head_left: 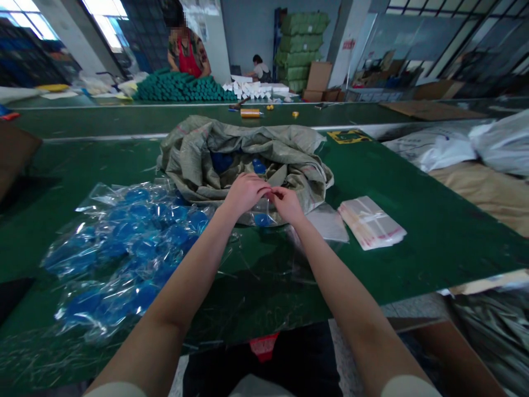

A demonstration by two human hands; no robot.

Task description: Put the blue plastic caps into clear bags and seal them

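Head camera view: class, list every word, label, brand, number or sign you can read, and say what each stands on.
Nothing is legible: the yellow sign on the green table, the red sign on the pillar and the red print on the stack of clear plastic bags are all too small or blurred to read.

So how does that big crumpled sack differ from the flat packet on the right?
The woven sack is large, crumpled and open, with blue items inside; the stack of clear plastic bags is small, flat and neatly banded. Both lie on the green table.
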